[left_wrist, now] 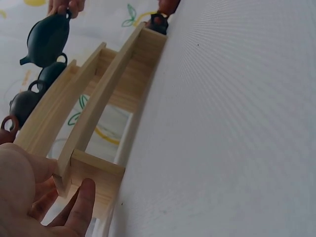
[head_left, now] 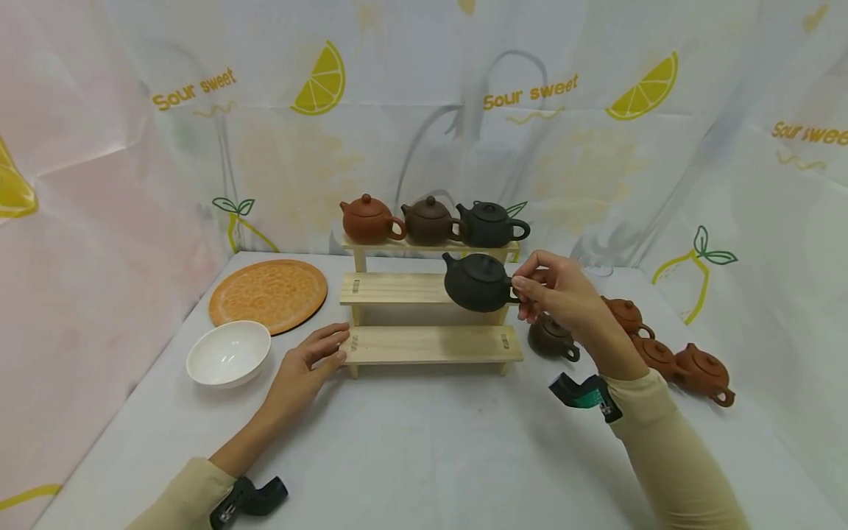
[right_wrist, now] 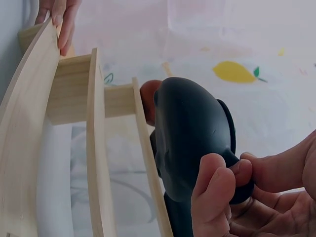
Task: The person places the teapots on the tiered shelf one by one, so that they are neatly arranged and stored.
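Note:
My right hand (head_left: pixel 556 291) pinches the handle of a black teapot (head_left: pixel 480 283), its spout pointing left. The teapot is held up in front of the middle shelf of a three-step wooden stand (head_left: pixel 424 346). At the stand's left end, my left hand (head_left: pixel 311 361) holds the end of the lowest shelf, thumb and fingers on either side of the board. Along the top shelf sit an orange-red teapot (head_left: pixel 367 221), a dark brown teapot (head_left: pixel 429 223) and another black teapot (head_left: pixel 489 224), all with handles to the right.
Right of the stand, a dark brown teapot (head_left: pixel 551 338) stands on the white tabletop (head_left: pixel 424 449). Farther right are reddish teapots, one (head_left: pixel 702 369) nearest the front. On the left lie a white bowl (head_left: pixel 228 355) and a round orange-patterned mat (head_left: pixel 268 294). A printed curtain (head_left: pixel 424 132) hangs behind.

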`<state>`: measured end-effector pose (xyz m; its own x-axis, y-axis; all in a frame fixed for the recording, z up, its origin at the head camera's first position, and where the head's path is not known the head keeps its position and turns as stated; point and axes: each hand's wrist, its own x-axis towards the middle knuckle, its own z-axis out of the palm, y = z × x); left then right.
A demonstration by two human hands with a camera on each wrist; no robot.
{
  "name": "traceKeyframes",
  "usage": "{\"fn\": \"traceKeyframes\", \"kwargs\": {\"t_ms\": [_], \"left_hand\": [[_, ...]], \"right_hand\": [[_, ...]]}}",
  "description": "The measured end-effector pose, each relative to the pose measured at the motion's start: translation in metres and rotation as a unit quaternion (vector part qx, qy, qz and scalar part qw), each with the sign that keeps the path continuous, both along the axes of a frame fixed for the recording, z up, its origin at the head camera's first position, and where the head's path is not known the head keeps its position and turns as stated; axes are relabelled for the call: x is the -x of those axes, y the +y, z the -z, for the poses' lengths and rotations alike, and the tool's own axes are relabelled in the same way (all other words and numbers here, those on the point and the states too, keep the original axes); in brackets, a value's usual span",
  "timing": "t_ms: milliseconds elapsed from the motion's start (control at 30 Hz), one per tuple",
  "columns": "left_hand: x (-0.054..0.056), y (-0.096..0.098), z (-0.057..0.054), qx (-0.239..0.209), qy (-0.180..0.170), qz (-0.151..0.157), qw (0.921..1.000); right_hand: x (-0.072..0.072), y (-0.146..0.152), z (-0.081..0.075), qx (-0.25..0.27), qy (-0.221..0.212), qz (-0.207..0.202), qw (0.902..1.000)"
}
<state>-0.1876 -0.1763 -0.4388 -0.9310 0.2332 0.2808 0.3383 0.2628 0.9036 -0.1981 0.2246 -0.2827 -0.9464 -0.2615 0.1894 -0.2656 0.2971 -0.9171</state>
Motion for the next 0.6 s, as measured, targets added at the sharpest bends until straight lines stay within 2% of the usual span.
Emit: {"fn": "traceKeyframes", "kwargs": {"t_ms": [200, 433, 600], "left_hand": [[0.000, -0.001, 0.000, 0.012, -0.005, -0.005, 0.9999], [0.000, -0.003, 0.000, 0.024, 0.008, -0.002, 0.9997], [0.001, -0.001, 0.001, 0.011, 0.011, 0.002, 0.9999]], "right_hand": [[0.004, -0.011, 0.003, 0.003, 0.002, -0.010, 0.9999], [0.010, -0.023, 0.006, 0.008, 0.004, -0.028, 0.9996], [0.016, -0.030, 0.007, -0.009, 0.008, -0.020, 0.9997]]}}
